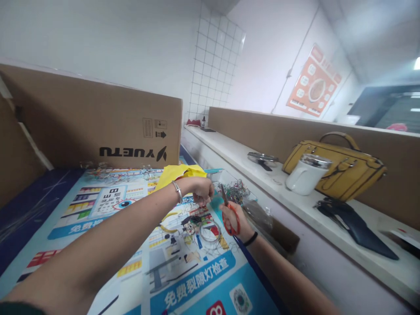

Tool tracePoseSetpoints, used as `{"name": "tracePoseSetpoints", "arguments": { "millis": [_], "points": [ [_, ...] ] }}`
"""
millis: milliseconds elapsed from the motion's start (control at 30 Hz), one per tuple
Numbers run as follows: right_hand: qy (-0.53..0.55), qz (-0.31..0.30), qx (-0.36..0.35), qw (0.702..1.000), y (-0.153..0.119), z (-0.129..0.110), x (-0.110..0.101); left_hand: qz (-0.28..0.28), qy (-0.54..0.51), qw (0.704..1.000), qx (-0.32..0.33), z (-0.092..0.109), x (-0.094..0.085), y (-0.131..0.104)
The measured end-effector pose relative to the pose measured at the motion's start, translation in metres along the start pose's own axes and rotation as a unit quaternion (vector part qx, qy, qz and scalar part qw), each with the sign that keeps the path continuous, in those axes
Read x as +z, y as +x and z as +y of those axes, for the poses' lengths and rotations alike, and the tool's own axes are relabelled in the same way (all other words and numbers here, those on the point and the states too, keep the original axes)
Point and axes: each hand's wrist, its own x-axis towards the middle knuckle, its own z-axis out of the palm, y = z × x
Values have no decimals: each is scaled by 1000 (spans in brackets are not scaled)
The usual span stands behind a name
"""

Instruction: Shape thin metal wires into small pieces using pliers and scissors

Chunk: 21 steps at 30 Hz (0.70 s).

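Note:
My right hand (241, 221) grips a pair of scissors (232, 221) with red handles, its blades pointing up and away from me. Close beside it, to the left, my left hand (201, 191) is closed in a pinch; what its fingers hold is too small to make out. A blurred teal, roundish patch (215, 203) shows between the two hands. Below them on the printed table cover lie a coil of thin wire (210, 230) and a yellow-handled tool (168, 228), perhaps pliers. Behind my left wrist lies a bright yellow sheet or bag (170, 173).
Beyond my right hand, a container holds tangled wire pieces (238, 191). Cardboard (131, 127) walls off the back. On the white ledge at right stand a white mug (303, 177), a yellow handbag (341, 168) and a dark blue case (359, 229).

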Motion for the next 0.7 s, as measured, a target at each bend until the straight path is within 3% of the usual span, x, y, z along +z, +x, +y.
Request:
{"name": "tracePoseSetpoints", "arguments": {
  "millis": [67,167,267,333,400,533,633,700],
  "points": [
    [0,8,0,1000,-3,2,-2,2,1,1000,-3,-3,0,2],
    [-17,-29,4,999,-10,1,-3,37,-10,999,6,-18,1,-12],
    [-127,-78,-22,989,-13,-1,5,95,-34,995,13,-45,7,-51],
    [-234,-108,-66,964,-10,-3,19,136,-56,989,5,-66,15,-89],
    [-334,-141,-103,926,-5,-5,42,194,-122,973,15,-90,29,-132],
    [-485,-226,-141,833,5,-12,104,316,-252,914,-32,-134,65,-209],
    [-514,-267,-160,800,12,-14,153,382,-369,846,-49,-159,99,-243],
    [-531,-268,-168,786,17,-12,181,393,-452,799,-50,-172,122,-250]
  ]
}}
